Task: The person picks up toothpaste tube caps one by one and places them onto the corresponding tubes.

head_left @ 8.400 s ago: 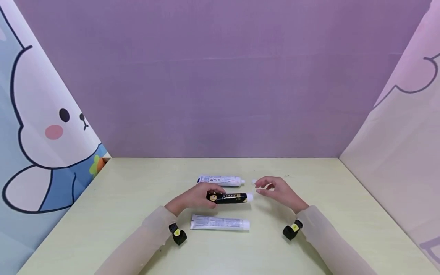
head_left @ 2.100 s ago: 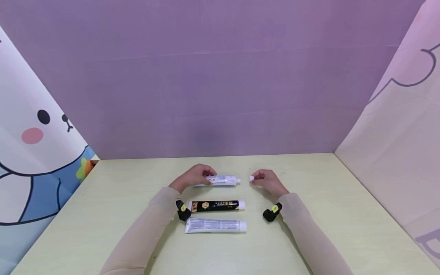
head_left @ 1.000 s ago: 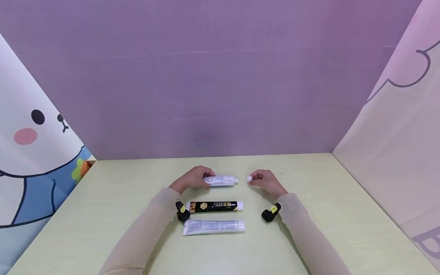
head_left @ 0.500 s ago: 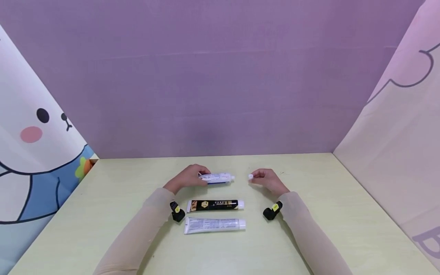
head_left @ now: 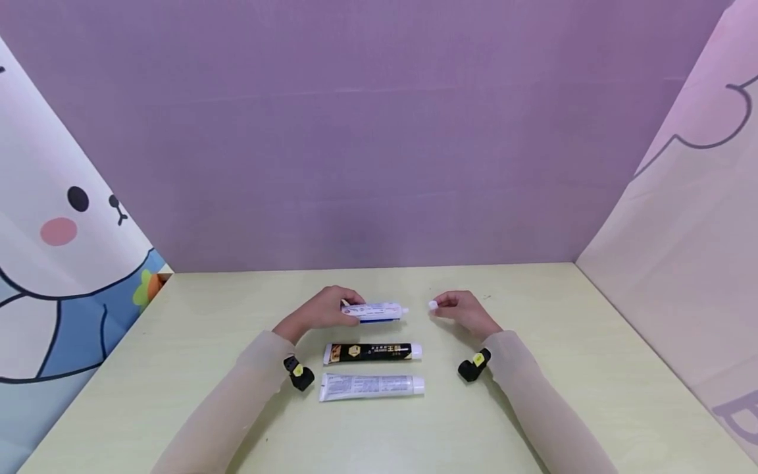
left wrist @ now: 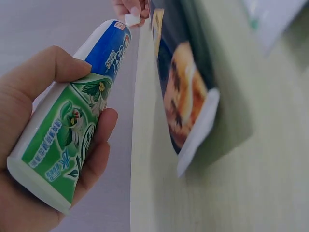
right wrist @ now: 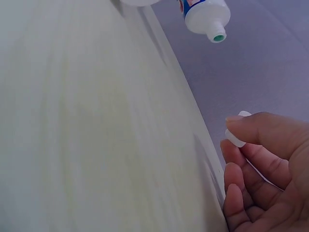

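My left hand [head_left: 324, 308] grips a toothpaste tube [head_left: 379, 312] by its flat end, green and blue on one side in the left wrist view. Its bare nozzle [right wrist: 217, 36] points right and shows a green opening. Between thumb and fingertips, my right hand [head_left: 464, 312] pinches a small white cap [head_left: 433, 305], a short gap away from the nozzle. Nearer to me lie a black toothpaste tube [head_left: 372, 352] with a white cap and, below it, a white toothpaste tube [head_left: 373, 386], also capped.
All this is on a pale wooden table [head_left: 533, 395]. A purple backdrop [head_left: 379, 164] stands behind its far edge, with printed cloths at the left [head_left: 59, 263] and right [head_left: 699, 263].
Earlier my left hand held the black tube, which now lies on the table. It has since taken the far tube and lifted and turned it slightly. My right hand has picked up the cap.
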`<action>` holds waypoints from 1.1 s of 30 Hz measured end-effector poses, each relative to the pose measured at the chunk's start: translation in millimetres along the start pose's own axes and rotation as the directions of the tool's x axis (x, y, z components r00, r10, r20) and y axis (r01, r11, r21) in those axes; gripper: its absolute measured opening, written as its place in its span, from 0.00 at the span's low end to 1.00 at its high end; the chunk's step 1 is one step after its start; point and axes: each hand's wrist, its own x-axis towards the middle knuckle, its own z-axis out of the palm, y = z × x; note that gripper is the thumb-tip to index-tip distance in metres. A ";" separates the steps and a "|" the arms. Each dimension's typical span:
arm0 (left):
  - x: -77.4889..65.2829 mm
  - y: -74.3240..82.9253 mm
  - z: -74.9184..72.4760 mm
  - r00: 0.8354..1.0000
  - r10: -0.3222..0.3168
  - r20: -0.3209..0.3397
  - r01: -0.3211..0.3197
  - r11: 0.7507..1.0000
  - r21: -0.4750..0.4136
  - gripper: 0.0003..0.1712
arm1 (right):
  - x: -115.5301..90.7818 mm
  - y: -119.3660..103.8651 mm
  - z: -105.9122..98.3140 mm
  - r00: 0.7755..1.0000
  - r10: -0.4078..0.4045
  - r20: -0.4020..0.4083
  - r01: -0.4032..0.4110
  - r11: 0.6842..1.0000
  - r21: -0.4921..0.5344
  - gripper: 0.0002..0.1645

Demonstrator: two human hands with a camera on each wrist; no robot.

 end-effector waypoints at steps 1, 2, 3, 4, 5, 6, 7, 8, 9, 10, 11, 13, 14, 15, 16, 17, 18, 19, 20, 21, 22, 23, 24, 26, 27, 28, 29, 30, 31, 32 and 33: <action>-1.3 1.8 0.6 1.000 0.002 -0.001 -0.002 1.000 -0.005 0.18 | -0.3 -0.2 -0.5 1.000 -0.003 0.001 0.003 1.000 -0.012 0.15; -2.5 3.7 1.2 1.000 0.003 -0.003 -0.003 1.000 -0.010 0.18 | -0.5 -0.5 -0.8 1.000 0.003 -0.001 -0.003 1.000 -0.014 0.15; -3.7 5.3 2.0 1.000 0.006 -0.004 -0.006 1.000 -0.013 0.18 | -0.9 -1.1 -0.9 1.000 0.009 -0.003 -0.009 1.000 -0.019 0.14; -4.9 6.9 2.7 1.000 0.011 -0.004 -0.011 1.000 -0.015 0.18 | -1.6 -1.9 -0.7 1.000 0.016 -0.004 -0.016 1.000 -0.021 0.14; -6.2 8.5 3.2 1.000 0.016 -0.003 -0.016 1.000 -0.016 0.18 | -2.4 -2.7 -0.6 1.000 0.019 -0.001 -0.019 1.000 -0.024 0.15; -7.2 9.9 3.9 1.000 0.015 -0.003 -0.015 1.000 -0.016 0.18 | -3.5 -3.9 -0.4 1.000 0.020 0.001 -0.020 0.999 -0.030 0.15; -8.2 11.3 4.5 1.000 0.013 -0.004 -0.013 1.000 -0.017 0.18 | -4.9 -5.3 -0.2 1.000 0.019 0.002 -0.019 0.999 -0.035 0.15; -9.2 12.7 5.0 1.000 0.011 -0.005 -0.012 1.000 -0.017 0.18 | -6.3 -7.2 0.2 1.000 0.017 0.006 -0.017 0.999 -0.029 0.15; -10.0 13.5 5.5 1.000 0.014 -0.008 -0.014 1.000 -0.012 0.18 | -9.6 -12.8 0.7 1.000 0.019 0.011 -0.019 0.999 -0.027 0.16; -10.9 14.4 5.7 1.000 0.015 -0.010 -0.015 1.000 -0.008 0.18 | -13.4 -19.2 1.2 1.000 0.017 0.015 -0.016 0.999 -0.029 0.16; -11.9 15.7 5.6 1.000 0.016 -0.012 -0.016 1.000 -0.004 0.18 | -16.5 -24.9 1.5 1.000 0.015 0.020 -0.014 1.000 -0.028 0.16; -13.7 17.7 5.5 1.000 0.021 -0.021 -0.021 1.000 -0.003 0.17 | -19.7 -30.7 2.2 1.000 0.008 0.025 -0.007 1.000 -0.026 0.17; -14.7 18.8 5.3 0.999 0.027 -0.025 -0.027 1.000 -0.003 0.17 | -21.1 -33.6 2.7 1.000 0.008 0.025 -0.007 1.000 -0.028 0.17; -15.8 19.8 5.1 0.999 0.031 -0.028 -0.032 0.999 -0.006 0.18 | -22.5 -36.0 2.9 1.000 0.010 0.025 -0.010 0.999 -0.031 0.17; -17.1 21.2 5.1 0.999 0.034 -0.030 -0.034 0.999 -0.012 0.18 | -22.2 -34.7 3.0 1.000 0.002 0.028 -0.001 0.999 -0.036 0.17; -18.2 22.3 5.1 0.999 0.037 -0.033 -0.037 0.999 -0.019 0.18 | -21.2 -32.3 3.0 0.999 -0.006 0.032 0.007 0.999 -0.033 0.16; -19.2 23.0 5.2 0.999 0.040 -0.036 -0.041 0.999 -0.025 0.18 | -21.0 -31.1 3.4 0.999 -0.015 0.036 0.017 0.999 -0.035 0.16; -20.2 23.6 5.2 0.998 0.042 -0.038 -0.043 0.999 -0.030 0.18 | -21.9 -32.4 3.7 0.999 -0.023 0.040 0.024 0.999 -0.038 0.15; -21.3 24.4 5.1 0.998 0.042 -0.041 -0.044 0.998 -0.035 0.18 | -23.0 -34.0 3.9 0.998 -0.036 0.049 0.038 0.998 -0.043 0.15; -22.3 25.1 5.1 0.998 0.043 -0.043 -0.045 0.998 -0.041 0.18 | -23.9 -35.3 4.2 0.997 -0.047 0.056 0.050 0.998 -0.047 0.15; -23.1 25.7 5.0 0.998 0.045 -0.047 -0.047 0.998 -0.046 0.18 | -24.7 -36.8 4.5 0.996 -0.059 0.062 0.063 0.997 -0.055 0.15; -23.9 26.5 4.8 0.998 0.045 -0.049 -0.048 0.998 -0.051 0.18 | -25.4 -38.5 5.0 0.996 -0.069 0.065 0.073 0.995 -0.064 0.14; -24.6 27.4 4.6 0.998 0.046 -0.052 -0.049 0.997 -0.055 0.18 | -26.0 -40.0 5.3 0.995 -0.079 0.067 0.084 0.994 -0.073 0.14; -25.9 29.8 4.4 0.997 0.050 -0.055 -0.054 0.997 -0.061 0.18 | -27.5 -43.1 5.8 0.992 -0.099 0.073 0.105 0.991 -0.086 0.14; -26.5 31.2 4.3 0.997 0.050 -0.057 -0.054 0.997 -0.061 0.18 | -28.5 -45.3 6.4 0.992 -0.104 0.073 0.110 0.990 -0.088 0.13; -27.1 32.6 4.3 0.997 0.049 -0.059 -0.053 0.997 -0.062 0.18 | -29.9 -47.8 6.8 0.991 -0.109 0.074 0.115 0.989 -0.090 0.13; -27.7 34.1 4.2 0.997 0.050 -0.059 -0.054 0.997 -0.061 0.18 | -31.8 -51.4 7.5 0.991 -0.111 0.075 0.118 0.989 -0.091 0.13; -28.2 35.5 4.2 0.997 0.050 -0.059 -0.054 0.997 -0.062 0.18 | -34.8 -56.5 7.9 0.990 -0.119 0.079 0.125 0.988 -0.089 0.12; -28.7 36.8 4.3 0.997 0.049 -0.059 -0.053 0.997 -0.065 0.18 | -38.0 -61.6 8.5 0.989 -0.122 0.080 0.129 0.988 -0.089 0.12; -29.2 37.9 4.3 0.997 0.048 -0.059 -0.052 0.997 -0.065 0.18 | -41.1 -66.9 9.1 0.989 -0.124 0.082 0.131 0.988 -0.087 0.12; -29.6 38.9 4.4 0.997 0.046 -0.059 -0.050 0.996 -0.068 0.18 | -44.1 -72.2 9.7 0.989 -0.123 0.081 0.130 0.988 -0.089 0.12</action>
